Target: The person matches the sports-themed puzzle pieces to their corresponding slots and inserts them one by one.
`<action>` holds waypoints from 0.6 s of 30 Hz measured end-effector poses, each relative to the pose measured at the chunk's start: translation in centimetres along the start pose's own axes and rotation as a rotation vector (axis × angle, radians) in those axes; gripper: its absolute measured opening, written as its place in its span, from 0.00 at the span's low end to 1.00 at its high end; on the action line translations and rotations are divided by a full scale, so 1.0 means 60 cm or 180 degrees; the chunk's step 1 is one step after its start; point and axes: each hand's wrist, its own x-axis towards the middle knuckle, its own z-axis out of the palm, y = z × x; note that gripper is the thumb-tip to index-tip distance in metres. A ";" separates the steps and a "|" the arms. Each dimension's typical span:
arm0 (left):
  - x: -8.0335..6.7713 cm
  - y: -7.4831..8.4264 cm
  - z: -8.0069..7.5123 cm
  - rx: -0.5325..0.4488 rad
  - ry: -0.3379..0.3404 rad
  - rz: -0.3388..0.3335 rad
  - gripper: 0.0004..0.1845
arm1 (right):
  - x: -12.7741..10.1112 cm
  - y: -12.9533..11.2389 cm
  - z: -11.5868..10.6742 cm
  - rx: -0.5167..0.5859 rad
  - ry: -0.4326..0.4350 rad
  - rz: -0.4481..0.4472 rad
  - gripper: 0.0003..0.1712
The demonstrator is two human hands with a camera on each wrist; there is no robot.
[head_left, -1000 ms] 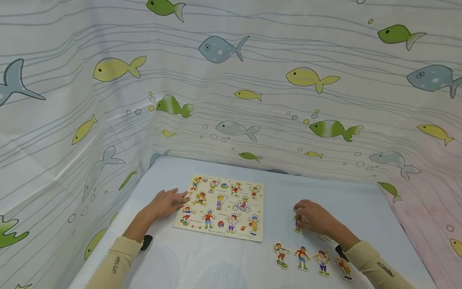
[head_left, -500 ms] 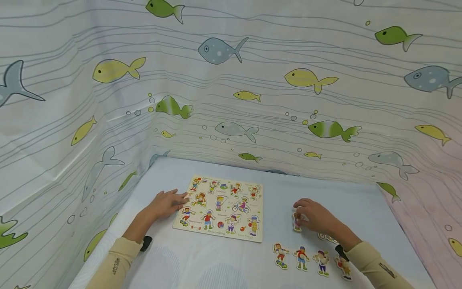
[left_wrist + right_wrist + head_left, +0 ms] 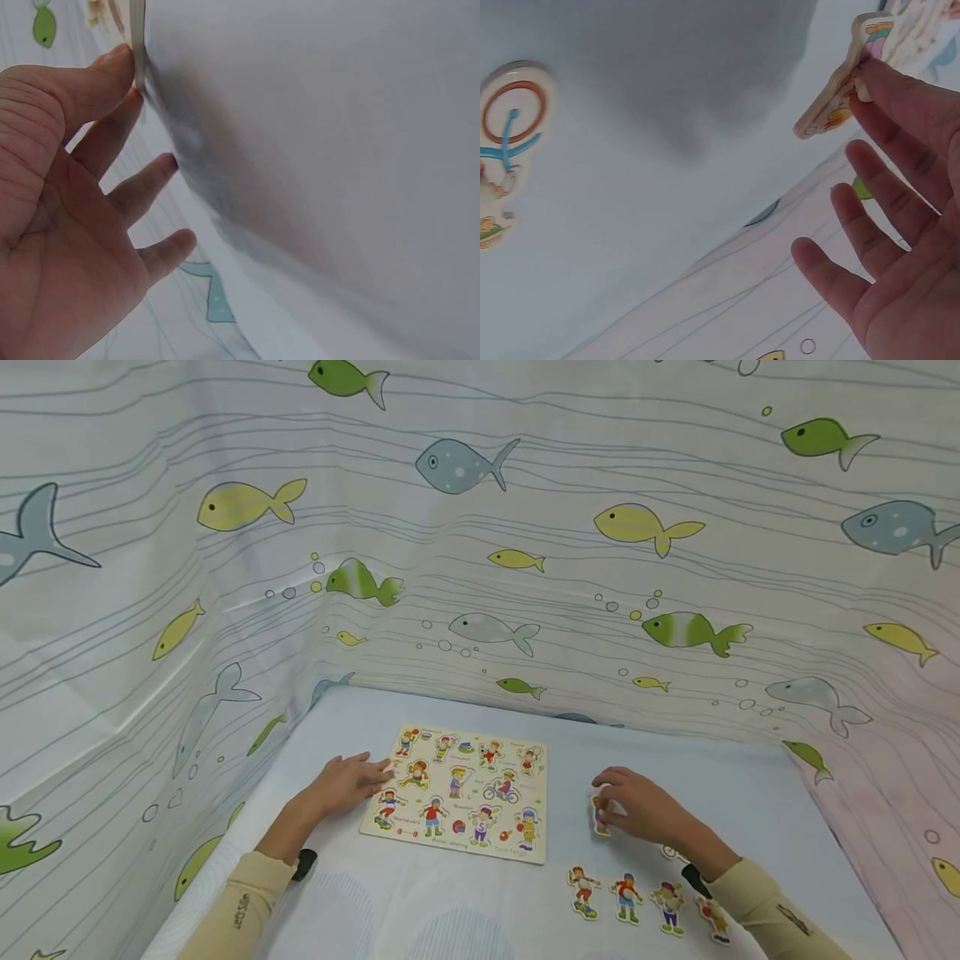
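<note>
A wooden puzzle board (image 3: 459, 791) with cartoon sports figures lies flat on the pale blue table. My left hand (image 3: 347, 781) rests flat at the board's left edge, and its straight fingers (image 3: 112, 75) touch that edge. My right hand (image 3: 636, 806) is to the right of the board and pinches a small figure piece (image 3: 600, 816) just above the table. In the right wrist view that piece (image 3: 846, 88) is held by its knob between thumb and forefinger, with the other fingers spread.
Several loose figure pieces (image 3: 626, 896) lie in a row near the table's front right. Another piece with a wheel (image 3: 510, 150) lies by my right wrist. A fish-patterned curtain (image 3: 480, 543) walls the table at the back and both sides.
My right hand has lifted the figure piece and carried it a little left, toward the board. The left hand has stayed at the board's edge.
</note>
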 end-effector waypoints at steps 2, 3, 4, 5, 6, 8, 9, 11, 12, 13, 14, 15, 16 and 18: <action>0.000 0.000 -0.002 -0.0001 0.0006 -0.0011 0.19 | 0.008 -0.005 -0.002 -0.0029 0.0034 -0.0049 0.05; 0.000 0.001 -0.003 0.0003 0.0008 -0.0012 0.19 | 0.013 -0.008 -0.002 -0.0035 0.0051 -0.0071 0.05; -0.001 0.001 -0.004 -0.0004 0.0007 -0.0018 0.19 | 0.017 -0.011 -0.002 -0.0032 0.0063 -0.0095 0.05; -0.001 0.001 -0.004 -0.0003 0.0006 -0.0014 0.19 | 0.021 -0.014 -0.002 -0.0028 0.0074 -0.0117 0.05; -0.001 0.001 -0.005 -0.0002 0.0005 -0.0009 0.19 | 0.025 -0.017 -0.002 -0.0035 0.0083 -0.0135 0.05; -0.001 0.001 -0.005 0.0011 0.0000 0.0001 0.19 | 0.033 -0.023 -0.002 -0.0024 0.0107 -0.0177 0.05; -0.001 0.001 -0.004 0.0012 -0.0007 -0.0003 0.19 | 0.037 -0.026 -0.001 -0.0014 0.0127 -0.0211 0.05; -0.001 0.001 -0.003 0.0009 -0.0020 -0.0018 0.20 | 0.045 -0.035 -0.001 -0.0002 0.0186 -0.0289 0.06; -0.001 0.001 -0.002 0.0007 -0.0022 -0.0029 0.20 | 0.049 -0.039 -0.002 0.0006 0.0215 -0.0323 0.06; -0.001 0.001 -0.002 0.0019 -0.0022 -0.0025 0.20 | 0.053 -0.043 -0.002 0.0017 0.0245 -0.0362 0.06; -0.001 0.001 -0.002 0.0007 -0.0027 -0.0034 0.20 | 0.057 -0.048 -0.001 0.0031 0.0261 -0.0387 0.06; -0.001 0.001 -0.001 -0.0008 -0.0029 -0.0041 0.20 | 0.060 -0.052 -0.001 0.0039 0.0265 -0.0391 0.06; -0.001 0.001 -0.001 -0.0021 -0.0032 -0.0041 0.20 | 0.063 -0.056 -0.002 0.0048 0.0265 -0.0400 0.06; -0.002 0.001 -0.002 -0.0014 -0.0035 -0.0025 0.20 | 0.068 -0.064 -0.002 0.0078 0.0251 -0.0409 0.06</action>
